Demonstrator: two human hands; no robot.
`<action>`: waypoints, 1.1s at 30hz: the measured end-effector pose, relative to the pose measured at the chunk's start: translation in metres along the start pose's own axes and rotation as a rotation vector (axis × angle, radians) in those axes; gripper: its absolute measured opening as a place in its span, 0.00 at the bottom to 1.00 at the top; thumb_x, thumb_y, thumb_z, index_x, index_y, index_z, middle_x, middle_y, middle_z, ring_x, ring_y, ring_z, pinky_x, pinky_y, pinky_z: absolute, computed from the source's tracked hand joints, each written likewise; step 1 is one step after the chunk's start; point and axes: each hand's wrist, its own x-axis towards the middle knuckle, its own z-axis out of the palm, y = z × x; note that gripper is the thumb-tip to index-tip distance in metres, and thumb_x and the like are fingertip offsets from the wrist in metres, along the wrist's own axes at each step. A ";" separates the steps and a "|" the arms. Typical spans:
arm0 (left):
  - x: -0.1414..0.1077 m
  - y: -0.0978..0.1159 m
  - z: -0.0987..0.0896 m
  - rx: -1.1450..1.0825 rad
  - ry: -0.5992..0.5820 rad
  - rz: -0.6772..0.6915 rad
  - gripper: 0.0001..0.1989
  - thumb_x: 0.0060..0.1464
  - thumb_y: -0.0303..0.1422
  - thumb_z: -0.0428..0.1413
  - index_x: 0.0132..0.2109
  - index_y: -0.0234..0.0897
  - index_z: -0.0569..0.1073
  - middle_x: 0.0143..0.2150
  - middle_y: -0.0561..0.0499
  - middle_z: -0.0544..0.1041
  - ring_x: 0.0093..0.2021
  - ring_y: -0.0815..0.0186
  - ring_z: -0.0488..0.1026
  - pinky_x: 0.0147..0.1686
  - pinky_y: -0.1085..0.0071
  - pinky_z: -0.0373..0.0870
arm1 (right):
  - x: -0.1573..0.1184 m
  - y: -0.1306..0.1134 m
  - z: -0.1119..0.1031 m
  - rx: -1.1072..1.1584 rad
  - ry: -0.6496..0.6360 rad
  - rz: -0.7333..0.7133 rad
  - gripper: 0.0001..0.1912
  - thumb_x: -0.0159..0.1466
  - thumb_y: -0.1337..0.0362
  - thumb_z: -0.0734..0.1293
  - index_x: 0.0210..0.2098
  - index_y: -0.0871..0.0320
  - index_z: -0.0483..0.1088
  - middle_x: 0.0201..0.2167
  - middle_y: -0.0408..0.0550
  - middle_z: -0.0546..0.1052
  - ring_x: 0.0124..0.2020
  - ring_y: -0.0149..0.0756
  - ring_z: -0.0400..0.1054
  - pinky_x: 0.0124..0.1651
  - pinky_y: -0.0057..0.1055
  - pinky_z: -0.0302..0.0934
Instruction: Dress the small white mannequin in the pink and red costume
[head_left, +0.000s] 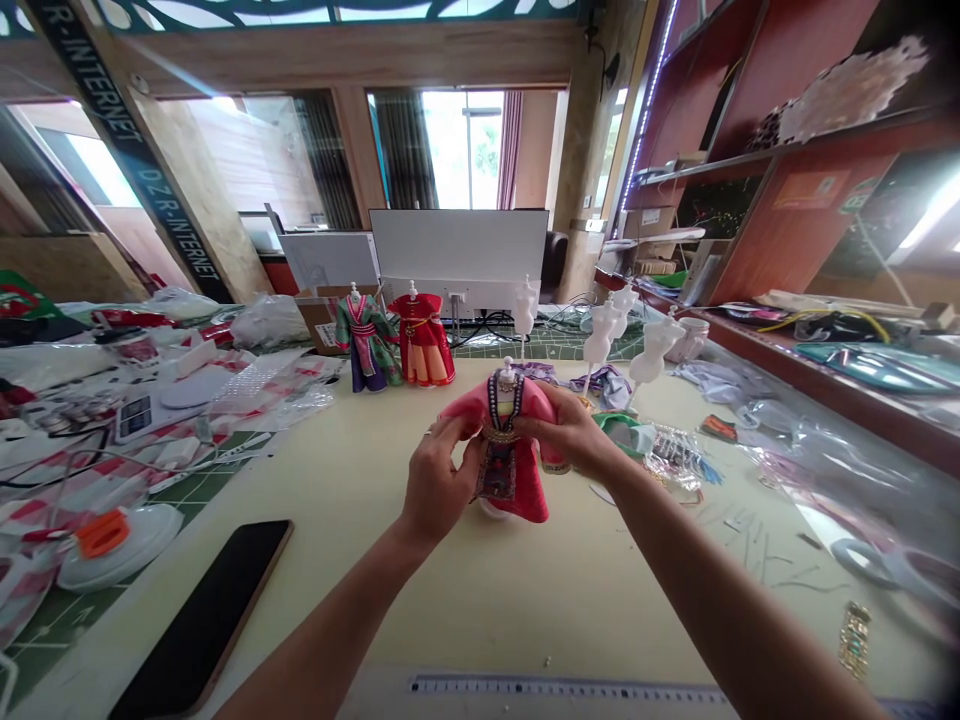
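A miniature pink robe with a beaded, embroidered front panel [501, 470] stands on a small white dress form on the cream tabletop [547, 600]. My left hand [439, 490] grips the robe's left side from the front. My right hand [566, 430] pinches its upper right side near the collar. The robe's top edges are pulled toward the form's neck, and my fingers hide part of the shoulders. The base of the form is mostly hidden under the hem.
Behind stand a green doll robe [365, 342], a red one [422, 340] and bare white dress forms [656, 350]. A black phone [202, 620] lies front left, a ruler [562, 688] along the front edge, and plastic bags and scraps at both sides.
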 end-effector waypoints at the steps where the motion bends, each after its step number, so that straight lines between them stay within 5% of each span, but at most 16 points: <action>1: 0.000 -0.001 -0.002 -0.009 0.019 -0.026 0.09 0.55 0.26 0.51 0.43 0.36 0.72 0.38 0.47 0.77 0.37 0.62 0.74 0.39 0.66 0.72 | 0.000 0.000 0.000 -0.007 0.000 0.001 0.16 0.58 0.60 0.69 0.44 0.58 0.69 0.32 0.43 0.72 0.32 0.32 0.65 0.34 0.29 0.61; 4: 0.004 -0.002 -0.010 0.016 0.134 -0.037 0.08 0.55 0.27 0.52 0.42 0.34 0.72 0.35 0.47 0.75 0.35 0.64 0.72 0.38 0.66 0.71 | 0.000 -0.001 -0.001 -0.026 0.001 0.003 0.15 0.58 0.60 0.69 0.43 0.58 0.69 0.33 0.44 0.72 0.32 0.33 0.65 0.34 0.30 0.62; 7: 0.017 0.004 -0.017 0.054 0.187 0.086 0.15 0.52 0.31 0.57 0.48 0.33 0.70 0.44 0.43 0.74 0.46 0.58 0.71 0.48 0.59 0.68 | -0.001 -0.003 -0.004 -0.078 -0.008 0.002 0.11 0.58 0.61 0.68 0.41 0.57 0.69 0.33 0.44 0.72 0.32 0.33 0.65 0.34 0.31 0.62; 10: 0.036 0.012 -0.020 0.014 -0.003 0.181 0.27 0.49 0.36 0.61 0.56 0.36 0.64 0.54 0.40 0.70 0.56 0.54 0.65 0.55 0.54 0.62 | -0.001 -0.007 -0.009 -0.161 -0.052 -0.007 0.08 0.59 0.61 0.68 0.37 0.56 0.69 0.31 0.43 0.71 0.30 0.32 0.64 0.31 0.31 0.61; 14: 0.055 0.017 -0.018 -0.111 -0.244 0.089 0.25 0.49 0.37 0.60 0.54 0.38 0.67 0.48 0.45 0.75 0.46 0.57 0.73 0.47 0.61 0.69 | -0.003 -0.013 -0.017 -0.264 -0.115 -0.027 0.09 0.59 0.60 0.68 0.39 0.55 0.69 0.30 0.42 0.71 0.29 0.32 0.64 0.30 0.30 0.61; 17: 0.061 0.018 -0.017 -0.173 -0.280 0.011 0.21 0.48 0.36 0.60 0.49 0.37 0.70 0.39 0.50 0.77 0.37 0.62 0.75 0.39 0.66 0.72 | -0.010 -0.012 -0.020 -0.447 0.002 -0.074 0.16 0.59 0.61 0.67 0.47 0.53 0.68 0.35 0.45 0.73 0.34 0.37 0.67 0.36 0.35 0.63; 21: 0.062 0.017 -0.017 -0.225 -0.279 -0.086 0.21 0.47 0.37 0.61 0.49 0.36 0.69 0.39 0.49 0.77 0.37 0.62 0.74 0.38 0.67 0.73 | -0.034 -0.004 -0.011 -0.775 0.396 -0.313 0.19 0.62 0.67 0.63 0.53 0.56 0.63 0.46 0.54 0.72 0.47 0.45 0.65 0.48 0.46 0.60; 24: 0.061 0.018 -0.015 -0.232 -0.268 -0.101 0.24 0.47 0.37 0.61 0.51 0.36 0.69 0.40 0.49 0.77 0.38 0.62 0.74 0.40 0.66 0.73 | -0.053 0.008 0.000 -0.856 0.339 -0.483 0.12 0.62 0.70 0.61 0.44 0.53 0.69 0.41 0.51 0.75 0.43 0.43 0.66 0.47 0.44 0.59; 27: 0.060 0.019 -0.013 -0.229 -0.270 -0.100 0.24 0.48 0.37 0.60 0.52 0.36 0.69 0.39 0.50 0.77 0.38 0.62 0.74 0.40 0.67 0.72 | -0.058 0.025 0.007 -0.723 0.186 -0.282 0.10 0.62 0.68 0.61 0.40 0.54 0.72 0.39 0.51 0.76 0.40 0.43 0.68 0.43 0.42 0.60; 33: 0.059 0.023 -0.012 -0.204 -0.279 -0.090 0.21 0.49 0.36 0.59 0.50 0.36 0.70 0.39 0.50 0.77 0.38 0.63 0.73 0.39 0.68 0.71 | -0.032 0.048 0.003 -0.417 0.242 -0.001 0.11 0.64 0.62 0.59 0.33 0.56 0.73 0.30 0.48 0.75 0.32 0.38 0.66 0.36 0.39 0.62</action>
